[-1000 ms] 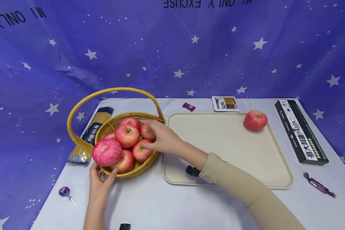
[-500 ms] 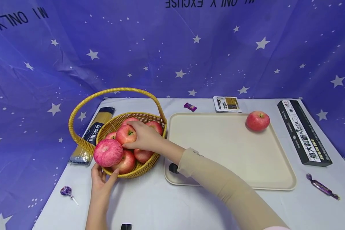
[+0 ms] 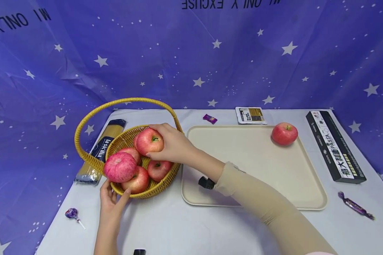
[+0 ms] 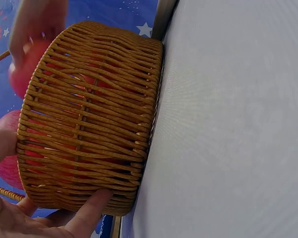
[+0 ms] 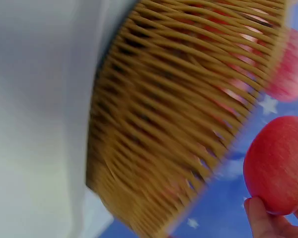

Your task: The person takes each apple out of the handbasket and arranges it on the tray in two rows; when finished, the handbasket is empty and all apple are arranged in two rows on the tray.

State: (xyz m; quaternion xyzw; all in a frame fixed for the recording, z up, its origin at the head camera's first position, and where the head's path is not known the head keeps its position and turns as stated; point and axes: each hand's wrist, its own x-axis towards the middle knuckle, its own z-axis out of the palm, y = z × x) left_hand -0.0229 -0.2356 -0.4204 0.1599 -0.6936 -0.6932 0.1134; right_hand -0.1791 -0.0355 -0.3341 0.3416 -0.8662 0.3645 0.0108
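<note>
A woven yellow basket with a tall handle sits at the table's left and holds several red apples. My right hand grips one red apple just above the basket; in the right wrist view that apple hangs beside the basket wall with my fingertips under it. My left hand rests with straight fingers against the basket's near side; the left wrist view shows its fingers on the weave. A large pink apple sits at the basket's front left rim.
A cream tray lies right of the basket with one red apple at its far right corner. A spaghetti pack lies behind the basket, a black pasta box at far right. Wrapped candies, a lollipop and a small packet lie around.
My right hand closed on an apple in the basket and raised it up and slightly right, above the other apples. The left hand stayed on the basket.
</note>
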